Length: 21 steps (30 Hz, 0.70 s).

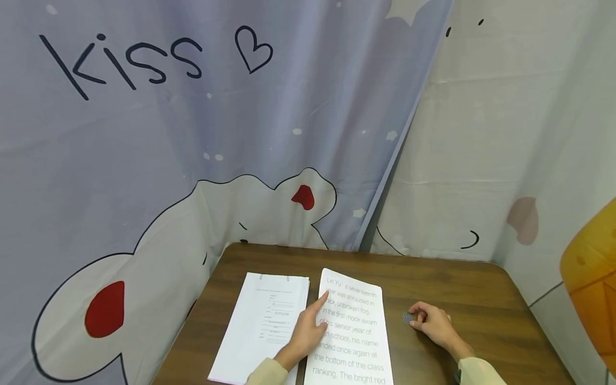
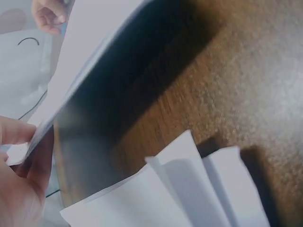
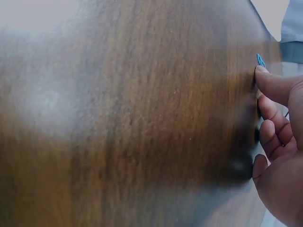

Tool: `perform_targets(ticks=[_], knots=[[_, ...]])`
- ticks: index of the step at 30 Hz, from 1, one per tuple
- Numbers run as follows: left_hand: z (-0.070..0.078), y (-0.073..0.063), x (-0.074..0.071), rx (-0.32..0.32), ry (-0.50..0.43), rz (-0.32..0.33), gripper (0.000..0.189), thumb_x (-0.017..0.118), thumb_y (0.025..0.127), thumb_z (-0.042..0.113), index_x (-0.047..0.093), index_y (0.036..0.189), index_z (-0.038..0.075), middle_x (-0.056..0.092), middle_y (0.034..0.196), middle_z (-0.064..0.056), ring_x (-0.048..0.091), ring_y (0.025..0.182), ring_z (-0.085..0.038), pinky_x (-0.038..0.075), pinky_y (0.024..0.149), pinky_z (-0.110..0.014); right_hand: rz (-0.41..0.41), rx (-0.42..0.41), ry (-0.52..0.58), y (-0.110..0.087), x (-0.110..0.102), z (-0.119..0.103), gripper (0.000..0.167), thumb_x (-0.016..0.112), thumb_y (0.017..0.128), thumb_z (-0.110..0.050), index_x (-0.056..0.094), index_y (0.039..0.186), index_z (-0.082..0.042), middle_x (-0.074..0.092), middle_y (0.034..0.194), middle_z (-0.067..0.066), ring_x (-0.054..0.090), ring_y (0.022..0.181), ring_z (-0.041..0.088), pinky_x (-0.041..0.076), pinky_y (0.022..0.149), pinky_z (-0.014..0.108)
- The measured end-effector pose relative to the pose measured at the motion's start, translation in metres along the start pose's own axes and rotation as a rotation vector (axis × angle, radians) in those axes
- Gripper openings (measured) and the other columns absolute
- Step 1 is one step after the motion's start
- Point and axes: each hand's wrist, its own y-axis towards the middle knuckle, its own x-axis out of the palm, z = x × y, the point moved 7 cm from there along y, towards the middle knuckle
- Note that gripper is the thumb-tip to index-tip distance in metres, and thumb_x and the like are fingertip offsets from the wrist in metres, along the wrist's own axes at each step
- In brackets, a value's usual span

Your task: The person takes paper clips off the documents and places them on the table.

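My left hand (image 1: 308,331) grips the left edge of a sheaf of paper (image 1: 353,337) printed in large type, thumb and fingers on opposite faces. In the left wrist view, the sheaf (image 2: 94,52) is lifted off the table on the near side. On the tabletop to the right, my right hand (image 1: 435,323) has its thumb and forefinger at some small blue paper clips (image 1: 407,317). The right wrist view shows a blue clip (image 3: 260,60) sticking out past the thumb tip; the forefinger is mostly hidden there.
Another stack of printed sheets (image 1: 262,321), with two clips on its top edge, lies left of the sheaf. Its loose corners (image 2: 180,175) fan out in the left wrist view. Beyond the brown wooden table (image 1: 462,283) hangs a patterned curtain (image 1: 269,123).
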Motion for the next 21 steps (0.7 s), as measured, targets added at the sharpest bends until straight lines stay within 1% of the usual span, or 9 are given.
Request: perform_targets(ticks=[3,5,7,10,14,16,18,21], knots=[[-0.001,0.000,0.004,0.010,0.138,0.006,0.078,0.069,0.088,-0.007,0.045,0.160,0.010,0.059,0.153,-0.015,0.062,0.137,-0.034,0.050,0.116,-0.050,-0.001,-0.001,0.009,0.000,0.001,0.002,0.022,0.085,0.085,-0.015,0.073,0.104,-0.015,0.059,0.073,-0.010,0.051,0.065,0.006,0.035,0.083,0.044],[-0.001,0.000,0.008,0.017,0.241,0.011,0.078,0.071,0.085,-0.007,0.048,0.158,0.009,0.066,0.144,-0.016,0.069,0.124,-0.032,0.059,0.105,-0.047,0.002,-0.005,0.009,0.001,0.001,0.002,0.022,0.085,0.085,-0.014,0.073,0.104,-0.015,0.059,0.073,-0.010,0.051,0.065,0.005,0.036,0.084,0.046],[-0.002,0.000,0.011,0.016,0.331,0.022,0.079,0.072,0.083,-0.007,0.051,0.157,0.009,0.070,0.135,-0.014,0.074,0.110,-0.027,0.063,0.093,-0.041,0.006,-0.008,0.009,0.001,0.001,0.001,0.022,0.085,0.085,-0.013,0.073,0.103,-0.015,0.059,0.073,-0.009,0.051,0.065,0.006,0.036,0.085,0.047],[-0.003,0.001,0.016,0.017,0.427,0.035,0.081,0.071,0.079,-0.010,0.053,0.155,0.009,0.072,0.129,-0.012,0.075,0.093,-0.020,0.064,0.078,-0.032,0.007,-0.009,0.002,0.002,0.000,0.000,0.022,0.085,0.085,-0.013,0.072,0.103,-0.015,0.059,0.074,-0.008,0.050,0.065,0.006,0.036,0.085,0.047],[-0.001,0.005,0.020,0.046,0.516,0.054,0.080,0.069,0.076,-0.013,0.056,0.152,0.007,0.073,0.120,-0.014,0.069,0.075,-0.015,0.057,0.061,-0.024,0.007,0.003,0.006,0.002,0.000,0.001,0.023,0.085,0.085,-0.012,0.072,0.104,-0.014,0.059,0.074,-0.007,0.050,0.065,0.006,0.035,0.084,0.045],[0.001,0.006,0.021,0.062,0.564,0.066,0.078,0.071,0.075,-0.013,0.059,0.150,0.006,0.072,0.118,-0.016,0.067,0.072,-0.015,0.053,0.055,-0.023,0.009,0.007,0.017,0.001,0.000,0.001,0.023,0.085,0.085,-0.011,0.072,0.104,-0.014,0.059,0.074,-0.006,0.050,0.065,0.007,0.035,0.085,0.046],[0.003,0.007,0.021,0.063,0.603,0.073,0.076,0.073,0.074,-0.012,0.061,0.148,0.005,0.069,0.121,-0.019,0.068,0.075,-0.017,0.050,0.052,-0.023,0.012,0.010,0.024,0.001,0.000,0.002,0.023,0.085,0.084,-0.011,0.072,0.104,-0.014,0.059,0.074,-0.006,0.050,0.065,0.007,0.035,0.086,0.048],[0.003,0.007,0.022,0.037,0.657,0.080,0.072,0.075,0.075,-0.008,0.064,0.145,0.007,0.063,0.133,-0.022,0.072,0.094,-0.027,0.052,0.053,-0.027,0.017,0.014,0.028,0.001,0.000,0.003,0.023,0.085,0.084,-0.011,0.072,0.103,-0.014,0.059,0.074,-0.007,0.051,0.065,0.007,0.035,0.086,0.049]])
